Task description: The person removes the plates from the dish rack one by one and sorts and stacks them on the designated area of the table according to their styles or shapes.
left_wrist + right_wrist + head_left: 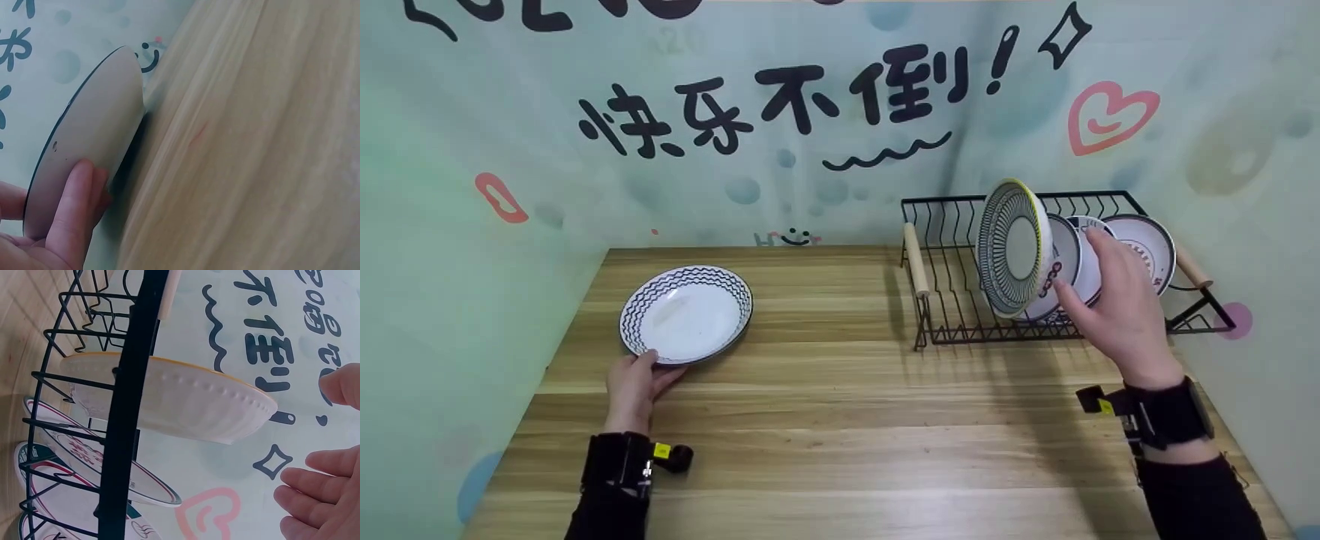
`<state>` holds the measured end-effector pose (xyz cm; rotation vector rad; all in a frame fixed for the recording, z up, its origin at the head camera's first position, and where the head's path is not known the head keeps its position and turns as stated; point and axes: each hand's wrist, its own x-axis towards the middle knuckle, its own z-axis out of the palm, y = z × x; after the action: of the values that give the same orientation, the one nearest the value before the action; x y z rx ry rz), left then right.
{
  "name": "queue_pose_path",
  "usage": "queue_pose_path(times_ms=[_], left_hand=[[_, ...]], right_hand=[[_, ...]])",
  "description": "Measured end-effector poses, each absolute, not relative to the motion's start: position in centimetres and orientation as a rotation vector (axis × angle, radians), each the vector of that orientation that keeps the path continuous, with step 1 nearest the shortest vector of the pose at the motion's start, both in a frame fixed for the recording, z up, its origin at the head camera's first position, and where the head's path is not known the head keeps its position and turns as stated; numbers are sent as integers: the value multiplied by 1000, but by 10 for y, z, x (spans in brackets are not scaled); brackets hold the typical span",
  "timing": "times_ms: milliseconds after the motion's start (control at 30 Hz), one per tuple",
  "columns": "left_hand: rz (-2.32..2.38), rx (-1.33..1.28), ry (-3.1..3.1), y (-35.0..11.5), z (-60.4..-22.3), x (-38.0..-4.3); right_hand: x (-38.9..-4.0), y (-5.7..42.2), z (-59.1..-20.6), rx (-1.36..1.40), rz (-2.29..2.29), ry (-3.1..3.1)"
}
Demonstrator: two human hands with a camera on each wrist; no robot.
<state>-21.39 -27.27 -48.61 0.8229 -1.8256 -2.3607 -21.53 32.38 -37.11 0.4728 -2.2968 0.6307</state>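
Note:
My left hand [631, 386] grips a white plate [690, 319] with a black wavy border at its near left rim, thumb on top and fingers beneath. In the left wrist view the plate's pale underside [98, 124] shows, tilted close over the wood. At the right, a yellow-rimmed bowl [1009, 251] with a dark ribbed pattern stands on edge in a black wire dish rack [952, 334]. Just right of this bowl is my right hand [1125, 315], thumb and fingers apart; in the right wrist view a gap separates the hand [323, 495] from the bowl [191, 399].
Several patterned plates, among them a white one with a dark rim [1155, 247], lean in the rack's right half. The rack has wooden handles [915, 259] at its ends. It stands on a wooden table [825, 420] against a printed backdrop [825, 187].

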Motion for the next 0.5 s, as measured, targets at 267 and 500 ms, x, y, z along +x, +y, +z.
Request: queue_pose_path(times_ms=[267, 500], left_hand=[[-2350, 774, -1926, -275, -490, -212], [-2365, 732, -2059, -282, -487, -209]], right_hand=[[-219, 323, -371, 482, 629, -2302], [-223, 322, -370, 446, 671, -2335]])
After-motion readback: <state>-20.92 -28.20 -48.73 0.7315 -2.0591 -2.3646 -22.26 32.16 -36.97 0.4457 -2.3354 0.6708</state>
